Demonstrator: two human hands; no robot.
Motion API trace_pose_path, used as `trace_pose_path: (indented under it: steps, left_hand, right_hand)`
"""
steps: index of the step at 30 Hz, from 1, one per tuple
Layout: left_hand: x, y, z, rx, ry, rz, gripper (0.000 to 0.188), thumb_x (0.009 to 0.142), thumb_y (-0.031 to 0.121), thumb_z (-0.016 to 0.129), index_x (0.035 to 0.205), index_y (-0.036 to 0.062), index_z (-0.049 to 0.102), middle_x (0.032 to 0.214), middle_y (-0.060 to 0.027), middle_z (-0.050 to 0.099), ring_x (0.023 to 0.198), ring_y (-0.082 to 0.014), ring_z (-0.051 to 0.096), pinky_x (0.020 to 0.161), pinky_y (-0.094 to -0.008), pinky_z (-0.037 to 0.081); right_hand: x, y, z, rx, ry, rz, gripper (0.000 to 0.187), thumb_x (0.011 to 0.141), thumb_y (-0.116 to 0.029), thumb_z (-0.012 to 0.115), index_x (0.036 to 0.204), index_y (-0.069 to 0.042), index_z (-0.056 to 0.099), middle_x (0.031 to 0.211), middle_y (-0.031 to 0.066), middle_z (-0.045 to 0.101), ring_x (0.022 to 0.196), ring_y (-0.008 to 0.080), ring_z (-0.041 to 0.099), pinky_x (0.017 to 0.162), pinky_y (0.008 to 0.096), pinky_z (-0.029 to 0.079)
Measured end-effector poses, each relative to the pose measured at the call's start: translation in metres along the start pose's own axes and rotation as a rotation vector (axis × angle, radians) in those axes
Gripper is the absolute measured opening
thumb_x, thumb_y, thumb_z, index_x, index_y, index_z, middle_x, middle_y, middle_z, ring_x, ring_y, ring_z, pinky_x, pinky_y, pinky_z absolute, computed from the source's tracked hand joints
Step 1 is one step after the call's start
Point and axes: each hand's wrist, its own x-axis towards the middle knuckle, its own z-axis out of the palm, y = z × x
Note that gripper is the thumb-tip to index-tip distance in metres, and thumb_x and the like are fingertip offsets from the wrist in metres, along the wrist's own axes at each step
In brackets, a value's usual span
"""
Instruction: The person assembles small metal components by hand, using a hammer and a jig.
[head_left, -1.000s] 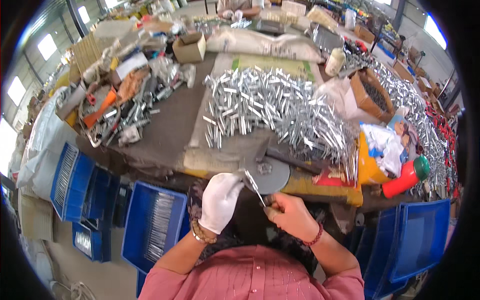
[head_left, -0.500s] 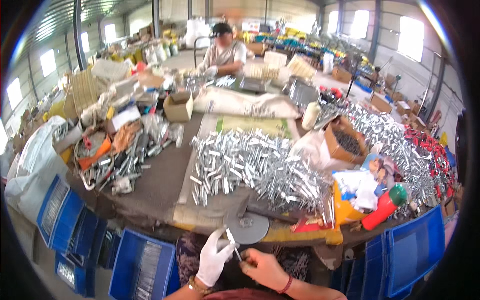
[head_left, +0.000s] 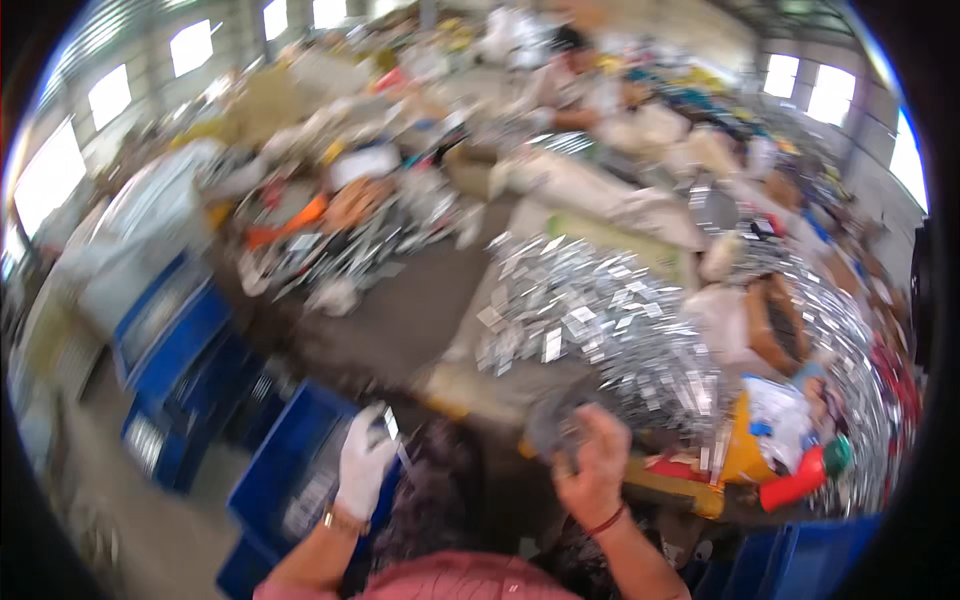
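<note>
My left hand (head_left: 366, 462), in a white glove, is closed on a slim silver metal piece (head_left: 391, 425) with a thin shaft pointing down. It is beside a blue bin (head_left: 265, 490) that holds several similar metal pieces. My bare right hand (head_left: 595, 465) is over the table's front edge, fingers bent and thumb apart, blurred by motion; I see nothing in it. Right behind its fingers is a grey round disc (head_left: 545, 422), partly covered by the hand. Beyond lies a big heap of silver metal pieces (head_left: 590, 310) on the table.
More blue bins (head_left: 180, 350) are stacked at the left, and another blue bin (head_left: 830, 560) is at the lower right. A red bottle with a green cap (head_left: 800, 482) lies by a yellow container (head_left: 742, 440). A co-worker (head_left: 570, 85) is across the table.
The view has swung left. My hands have parted: the left went left to the blue bin with the metal piece, the right let go and moved to the disc.
</note>
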Motion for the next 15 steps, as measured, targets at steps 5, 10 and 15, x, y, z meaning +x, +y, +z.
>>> trace_pose_path:
  steps: [5, 10, 15]
  left_hand:
    - [-0.012, -0.070, -0.061, -0.041, 0.233, -0.280, 0.058, 0.094, 0.010, 0.073, 0.148, 0.0002, 0.054, 0.106, -0.0117, 0.073, 0.083, -0.0138, 0.067, 0.069, -0.0284, 0.053]
    - [-0.032, -0.149, -0.116, -0.046, 0.503, -0.428, 0.058, 0.093, 0.008, 0.073, 0.146, -0.0024, 0.054, 0.101, -0.0105, 0.071, 0.077, -0.0138, 0.064, 0.064, -0.0287, 0.051]
    - [-0.023, -0.172, -0.163, 0.120, 0.700, -0.524, 0.059, 0.086, 0.007, 0.075, 0.141, -0.0050, 0.059, 0.107, -0.0159, 0.074, 0.086, -0.0223, 0.074, 0.071, -0.0337, 0.060]
  right_hand:
    - [-0.011, 0.018, 0.006, -0.188, -0.029, -0.069, 0.063, 0.106, -0.038, 0.064, 0.150, 0.005, 0.055, 0.158, 0.0242, 0.049, 0.145, 0.0440, 0.048, 0.118, 0.0558, 0.040]
    - [-0.013, 0.021, 0.011, -0.132, -0.027, -0.038, 0.059, 0.108, -0.026, 0.063, 0.157, 0.004, 0.048, 0.157, 0.0242, 0.050, 0.144, 0.0437, 0.050, 0.120, 0.0535, 0.039]
    - [-0.019, 0.017, 0.012, -0.139, -0.017, -0.010, 0.057, 0.109, -0.024, 0.063, 0.156, 0.003, 0.049, 0.155, 0.0240, 0.052, 0.143, 0.0429, 0.051, 0.118, 0.0522, 0.040]
